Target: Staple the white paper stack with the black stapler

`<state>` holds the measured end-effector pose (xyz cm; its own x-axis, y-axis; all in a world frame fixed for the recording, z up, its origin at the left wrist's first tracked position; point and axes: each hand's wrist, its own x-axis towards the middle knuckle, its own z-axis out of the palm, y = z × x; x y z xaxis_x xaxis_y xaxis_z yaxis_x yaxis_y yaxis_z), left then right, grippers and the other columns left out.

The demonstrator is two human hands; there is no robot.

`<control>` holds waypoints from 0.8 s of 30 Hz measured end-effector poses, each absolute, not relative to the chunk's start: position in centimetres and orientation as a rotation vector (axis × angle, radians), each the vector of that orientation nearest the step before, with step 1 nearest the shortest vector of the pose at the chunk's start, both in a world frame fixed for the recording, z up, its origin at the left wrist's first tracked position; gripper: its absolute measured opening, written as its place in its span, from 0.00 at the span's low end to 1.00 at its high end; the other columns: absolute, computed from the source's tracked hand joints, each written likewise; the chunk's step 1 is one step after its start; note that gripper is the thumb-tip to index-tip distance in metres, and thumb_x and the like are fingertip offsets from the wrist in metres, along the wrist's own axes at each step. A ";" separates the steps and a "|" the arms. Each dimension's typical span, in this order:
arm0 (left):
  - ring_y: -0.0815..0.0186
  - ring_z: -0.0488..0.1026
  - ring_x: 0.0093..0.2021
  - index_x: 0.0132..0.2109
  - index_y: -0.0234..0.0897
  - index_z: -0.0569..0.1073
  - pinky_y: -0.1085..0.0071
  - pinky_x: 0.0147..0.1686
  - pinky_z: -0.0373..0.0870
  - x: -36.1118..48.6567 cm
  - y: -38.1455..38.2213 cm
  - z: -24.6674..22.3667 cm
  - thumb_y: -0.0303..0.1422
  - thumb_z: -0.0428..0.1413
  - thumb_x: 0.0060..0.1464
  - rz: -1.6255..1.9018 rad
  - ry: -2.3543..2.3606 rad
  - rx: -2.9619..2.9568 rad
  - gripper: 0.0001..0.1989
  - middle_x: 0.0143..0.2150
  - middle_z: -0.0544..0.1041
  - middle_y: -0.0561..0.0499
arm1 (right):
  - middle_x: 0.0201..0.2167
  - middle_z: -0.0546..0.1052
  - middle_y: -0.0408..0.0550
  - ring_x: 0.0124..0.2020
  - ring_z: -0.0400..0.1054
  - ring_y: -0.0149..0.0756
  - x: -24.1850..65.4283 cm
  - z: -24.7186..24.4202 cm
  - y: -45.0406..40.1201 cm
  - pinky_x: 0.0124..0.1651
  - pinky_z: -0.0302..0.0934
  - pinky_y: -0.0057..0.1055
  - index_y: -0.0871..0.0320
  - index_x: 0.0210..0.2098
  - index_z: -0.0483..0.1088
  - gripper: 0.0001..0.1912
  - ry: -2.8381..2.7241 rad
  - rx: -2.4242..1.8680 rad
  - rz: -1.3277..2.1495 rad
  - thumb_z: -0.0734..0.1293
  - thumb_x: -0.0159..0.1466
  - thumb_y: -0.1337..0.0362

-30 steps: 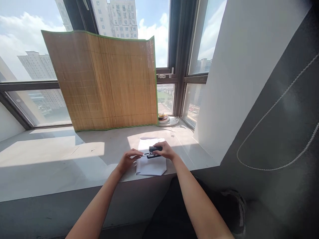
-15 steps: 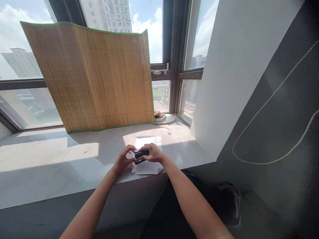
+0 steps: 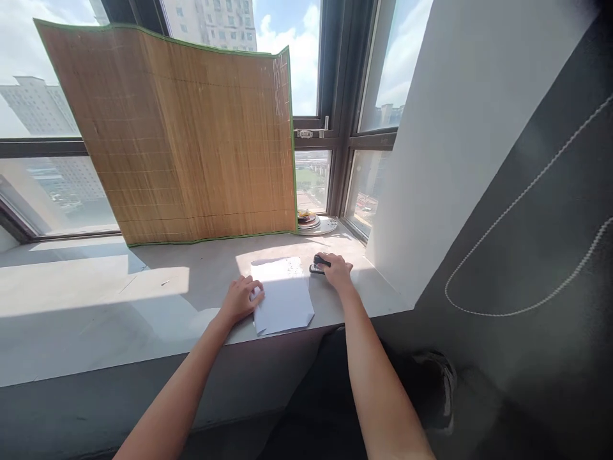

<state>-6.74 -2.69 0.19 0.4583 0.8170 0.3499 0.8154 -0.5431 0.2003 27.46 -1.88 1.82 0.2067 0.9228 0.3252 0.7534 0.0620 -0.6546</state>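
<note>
White sheets of paper (image 3: 283,300) lie on the pale windowsill in front of me, one lower corner curled up. At their left edge is my left hand (image 3: 242,297), its fingers and thumb bent and closed on that edge. To the right of the sheets, my right hand (image 3: 338,271) is wrapped around a small black stapler (image 3: 317,268), low over the sill or resting on it. The stapler's front end points left, and its rear part is hidden by my palm.
A bamboo mat with green edging (image 3: 205,147) leans against the window behind the paper. Stacked plates (image 3: 316,225) stand in the corner. A beaded cord (image 3: 479,313) hangs at the right. The sill's front edge (image 3: 143,360) is just below the sheets.
My right hand has moved right with the stapler, away from above the paper. My left hand has come off the stapler's front and down onto the paper's left edge.
</note>
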 end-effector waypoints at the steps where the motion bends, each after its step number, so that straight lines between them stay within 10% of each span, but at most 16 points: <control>1: 0.54 0.74 0.42 0.43 0.42 0.82 0.56 0.49 0.69 -6.7 -2.8 0.3 0.37 0.56 0.64 0.654 1.496 2.686 0.10 0.37 0.76 0.46 | 0.52 0.81 0.47 0.59 0.67 0.52 27.7 1.7 -1.9 0.60 0.51 0.50 0.43 0.55 0.80 0.19 -1.599 -1.752 0.310 0.67 0.67 0.63; 9: 0.52 0.69 0.66 0.60 0.46 0.78 0.52 0.65 0.67 -7.1 -1.8 -1.3 0.30 0.53 0.62 0.659 1.040 2.797 0.21 0.66 0.75 0.46 | 0.51 0.81 0.43 0.58 0.69 0.49 27.6 1.0 -1.4 0.59 0.52 0.44 0.40 0.55 0.80 0.19 -1.741 -1.666 0.482 0.69 0.66 0.61; 19: 0.51 0.75 0.52 0.55 0.45 0.80 0.53 0.55 0.70 -5.3 -1.5 0.7 0.39 0.55 0.66 0.529 1.158 2.781 0.16 0.49 0.79 0.43 | 0.48 0.83 0.45 0.55 0.72 0.51 26.8 0.9 -1.3 0.57 0.62 0.45 0.42 0.52 0.82 0.20 -1.821 -1.477 0.521 0.72 0.62 0.65; 24: 0.45 0.65 0.69 0.68 0.51 0.73 0.48 0.67 0.62 -2.3 -0.9 0.4 0.49 0.53 0.69 0.501 0.944 2.788 0.25 0.70 0.68 0.43 | 0.50 0.83 0.44 0.54 0.74 0.50 26.2 0.8 -1.3 0.60 0.64 0.48 0.42 0.52 0.82 0.20 -1.874 -1.390 0.528 0.72 0.62 0.65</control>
